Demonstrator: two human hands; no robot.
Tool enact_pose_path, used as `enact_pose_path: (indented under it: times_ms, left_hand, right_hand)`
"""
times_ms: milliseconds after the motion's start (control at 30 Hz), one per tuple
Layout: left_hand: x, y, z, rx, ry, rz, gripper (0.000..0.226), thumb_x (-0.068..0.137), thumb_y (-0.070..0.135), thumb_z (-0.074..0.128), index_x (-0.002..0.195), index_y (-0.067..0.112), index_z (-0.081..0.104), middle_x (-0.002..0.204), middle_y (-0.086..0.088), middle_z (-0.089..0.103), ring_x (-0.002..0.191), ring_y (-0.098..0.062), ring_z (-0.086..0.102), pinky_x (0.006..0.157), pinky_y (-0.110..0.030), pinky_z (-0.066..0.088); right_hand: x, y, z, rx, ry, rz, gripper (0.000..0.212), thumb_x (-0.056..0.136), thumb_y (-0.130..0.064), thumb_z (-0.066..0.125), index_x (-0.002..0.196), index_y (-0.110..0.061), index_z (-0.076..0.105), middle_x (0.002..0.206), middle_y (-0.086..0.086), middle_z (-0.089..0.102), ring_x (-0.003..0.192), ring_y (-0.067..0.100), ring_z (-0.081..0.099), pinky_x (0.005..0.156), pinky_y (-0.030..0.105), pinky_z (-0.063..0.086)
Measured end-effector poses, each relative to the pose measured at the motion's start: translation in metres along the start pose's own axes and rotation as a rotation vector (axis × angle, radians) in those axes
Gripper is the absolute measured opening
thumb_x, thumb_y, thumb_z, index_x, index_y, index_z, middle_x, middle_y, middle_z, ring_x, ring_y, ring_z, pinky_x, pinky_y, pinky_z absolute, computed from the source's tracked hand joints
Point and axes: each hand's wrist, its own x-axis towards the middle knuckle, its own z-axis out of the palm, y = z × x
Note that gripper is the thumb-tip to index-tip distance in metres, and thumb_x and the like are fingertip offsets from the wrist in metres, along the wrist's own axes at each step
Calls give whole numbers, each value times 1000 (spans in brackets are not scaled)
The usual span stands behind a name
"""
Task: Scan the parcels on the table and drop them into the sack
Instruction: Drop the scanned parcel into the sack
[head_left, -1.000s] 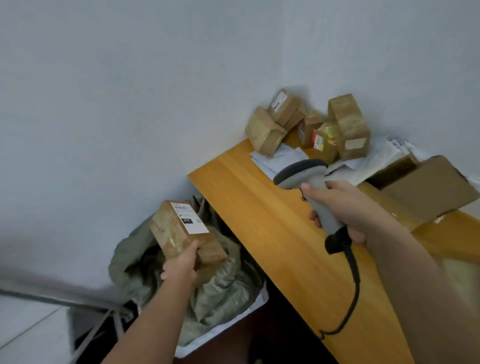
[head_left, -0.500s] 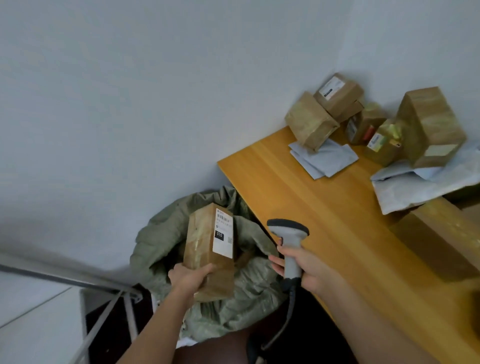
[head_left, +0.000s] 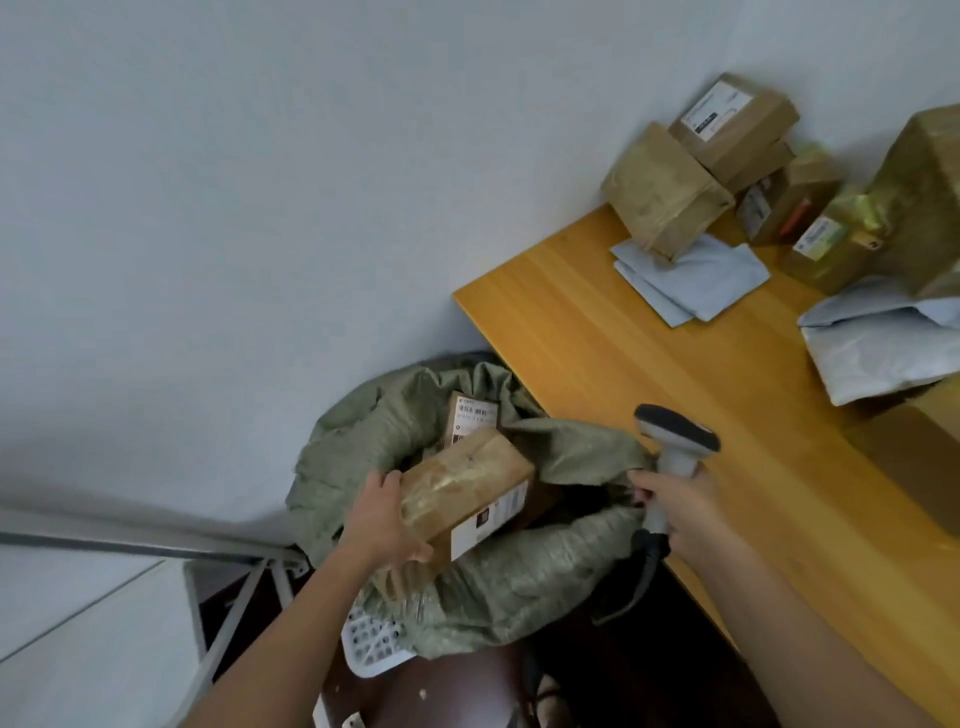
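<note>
While the left hand (head_left: 382, 519) grips the taped brown cardboard parcel (head_left: 465, 480) over the green woven sack (head_left: 519, 577) at lower centre, the right hand (head_left: 675, 506) clasps a grey handheld scanner (head_left: 675, 434); released now, it could catch the slumped rim and tumble out.

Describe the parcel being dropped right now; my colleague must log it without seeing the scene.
Left of the wooden table stands an open green sack. Over its mouth the left hand holds a taped brown parcel. Unlike the labelled box already inside, it is tilted and gripped.
</note>
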Motion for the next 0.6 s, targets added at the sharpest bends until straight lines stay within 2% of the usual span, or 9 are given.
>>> enact_pose_path:
  times_ms: [100, 200, 300, 367, 433, 467, 533, 600]
  left_hand:
    - [11, 21, -5, 138, -52, 148, 119, 58, 48, 86, 151, 12, 20, 137, -1, 26, 129, -20, 33, 108, -35, 39]
    - [26, 45, -2, 142, -86, 230, 113, 60, 46, 86, 148, 12, 25, 132, -1, 30, 124, -20, 36, 107, -36, 39]
    - [41, 50, 8, 293, 92, 261, 103, 66, 41, 84, 147, 15, 25, 136, -4, 32, 129, -24, 34, 115, -37, 26]
    - [46, 41, 23, 244, 234, 263, 96, 72, 30, 79, 149, 16, 24, 143, -4, 31, 139, -26, 27, 120, -39, 13]
    - [49, 32, 39, 193, 273, 232, 95, 77, 21, 74, 153, 15, 18, 154, -6, 23, 148, -31, 12, 122, -42, 8]
    - [51, 30, 44, 204, 256, 214, 96, 80, 23, 73, 155, 16, 13, 158, -7, 18, 149, -31, 5, 122, -43, 5]
    - [59, 31, 40, 225, 189, 212, 99, 78, 37, 75, 155, 19, 16, 156, -8, 21, 147, -33, 10, 120, -43, 8]
    - [67, 37, 21, 262, 116, 214, 97, 71, 50, 79, 150, 26, 28, 146, -6, 35, 136, -31, 30, 114, -42, 25]
  right_hand:
    - [-6, -4, -17, 125, 99, -3, 37, 85, -1, 71, 119, -4, 57, 68, 11, 57, 57, 22, 54, 59, 37, 47]
    - [-22, -6, -21, 179, 40, -16, 22, 88, -2, 69, 107, -4, 58, 70, 10, 57, 58, 20, 54, 59, 37, 46]
    - [-35, -10, -18, 213, -53, -35, 22, 87, 0, 69, 107, -6, 61, 82, 10, 61, 63, 18, 57, 58, 31, 50]
    - [-40, -10, -16, 210, -101, -60, 24, 87, -1, 69, 108, -10, 62, 89, 10, 63, 66, 17, 59, 53, 25, 52]
    - [-42, -9, -12, 194, -130, -79, 27, 87, -1, 70, 110, -12, 61, 93, 10, 64, 68, 16, 62, 52, 22, 52]
    - [-42, -7, -10, 183, -138, -81, 28, 87, -1, 70, 111, -12, 60, 96, 10, 65, 69, 17, 64, 54, 22, 53]
    - [-41, -6, -7, 168, -152, -70, 29, 88, 0, 68, 112, -13, 58, 100, 10, 66, 73, 18, 68, 59, 25, 54]
    - [-40, -5, -6, 165, -155, -52, 29, 89, 1, 66, 114, -12, 55, 101, 11, 66, 74, 19, 68, 60, 26, 53]
